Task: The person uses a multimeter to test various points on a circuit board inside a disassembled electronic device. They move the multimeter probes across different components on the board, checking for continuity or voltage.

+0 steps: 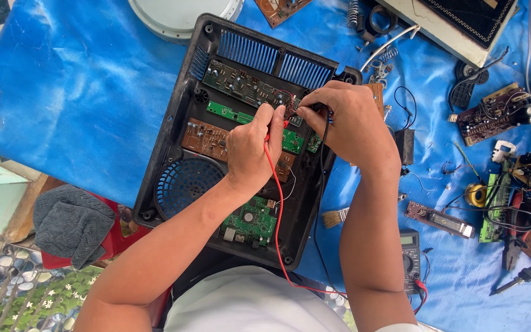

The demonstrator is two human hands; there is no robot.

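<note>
Blue tarp (pixel 81 92) — cluttered, tiled floor (pixel 26 295) beside.

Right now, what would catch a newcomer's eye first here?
The two hands, left and right, meet mid-frame, pressing a red probe and a black probe onto boards in an open black case. Under it lies a bright blue sheet, with loose boards scattered on the right.

Bare forearms, no sleeves in view; white garment over torso; left hand (pixel 250 147), right hand (pixel 345 120) ungloved.
</note>
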